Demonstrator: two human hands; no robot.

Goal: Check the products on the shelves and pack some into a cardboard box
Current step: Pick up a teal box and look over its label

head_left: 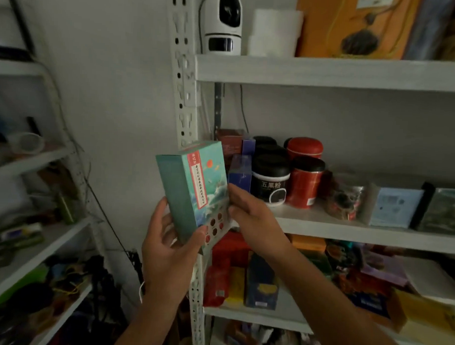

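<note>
From the head view: a teal box (192,191) held up in mid-air, just in front of the white shelf post (184,80) and about level with the middle shelf (348,233). Long axis close to vertical, top end leaning slightly left. Printed face with its red label strip turned toward the right, plain teal side toward the left.

Behind it on the middle shelf, standing upright and close together: a blue box (240,176), a black-lidded jar (270,181) and a red tin (305,182), with the blue box's left edge hidden by the teal box. Up on the top shelf, a white security camera (222,22). Lower down, red cartons (225,265) packed side by side. Off to the left, a second shelving unit (41,160), cluttered and blurred.

Both hands clamped on the teal box. Under the bottom end, the left hand (167,250), thumb up beside the plain side, fingers curled round the lower front. From the right, the right hand (250,214), back upward, fingertips pinching the box's right edge.
</note>
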